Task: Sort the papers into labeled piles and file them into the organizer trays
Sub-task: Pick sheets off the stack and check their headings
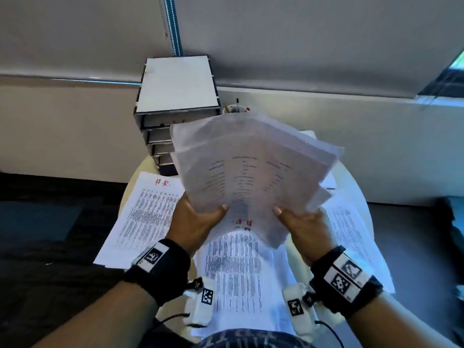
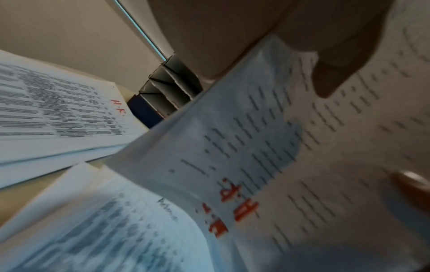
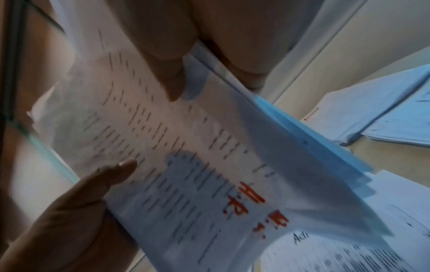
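Both hands hold one thick, fanned stack of printed papers [image 1: 251,172] up above the round white table [image 1: 361,202]. My left hand [image 1: 213,212] pinches the stack's near left edge, thumb on top. At the near right edge my right hand [image 1: 288,214] grips it the same way. Red "H.R." lettering shows on the stack's underside [image 2: 242,208], also legible on the same stack [image 3: 246,200] in the right wrist view. The grey organizer trays [image 1: 160,136] stand stacked at the table's far left, partly hidden by the stack. A pile marked "H.R." [image 1: 150,217] lies on the left.
A second printed pile [image 1: 236,267] lies in the middle under my hands, and a third pile [image 1: 351,234] on the right. A white pen cup [image 1: 234,109] stands behind the stack beside the trays. A wall runs behind the table; dark floor lies to the left.
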Demonstrator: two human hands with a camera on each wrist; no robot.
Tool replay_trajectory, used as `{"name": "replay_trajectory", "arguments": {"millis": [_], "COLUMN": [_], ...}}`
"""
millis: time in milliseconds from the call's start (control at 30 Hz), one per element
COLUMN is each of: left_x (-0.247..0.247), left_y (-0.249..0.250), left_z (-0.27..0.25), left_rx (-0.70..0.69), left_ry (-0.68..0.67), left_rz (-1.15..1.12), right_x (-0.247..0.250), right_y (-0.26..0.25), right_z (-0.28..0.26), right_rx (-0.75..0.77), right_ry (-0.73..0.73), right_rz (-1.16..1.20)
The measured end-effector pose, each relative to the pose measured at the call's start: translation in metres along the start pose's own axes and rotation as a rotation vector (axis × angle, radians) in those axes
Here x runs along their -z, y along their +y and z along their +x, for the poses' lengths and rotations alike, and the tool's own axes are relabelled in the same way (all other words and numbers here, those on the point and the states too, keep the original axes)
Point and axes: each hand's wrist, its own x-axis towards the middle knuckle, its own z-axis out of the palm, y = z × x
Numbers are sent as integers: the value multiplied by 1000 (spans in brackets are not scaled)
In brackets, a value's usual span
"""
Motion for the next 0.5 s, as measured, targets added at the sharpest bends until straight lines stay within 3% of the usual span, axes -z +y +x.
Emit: {"name": "replay_trajectory", "arguments": {"millis": [267, 500], "left_x": [15, 7], "left_y": [-41, -32], "left_z": [11, 10], "left_rx": [128, 44], "left_ry": [-37, -131], "left_rz": [-69, -149], "right_x": [-3, -18], "right_y": [21, 15], "right_z": [0, -3], "right_rx": [-60, -30], "right_ry": [-21, 42], "right_rz": [-107, -60]}}
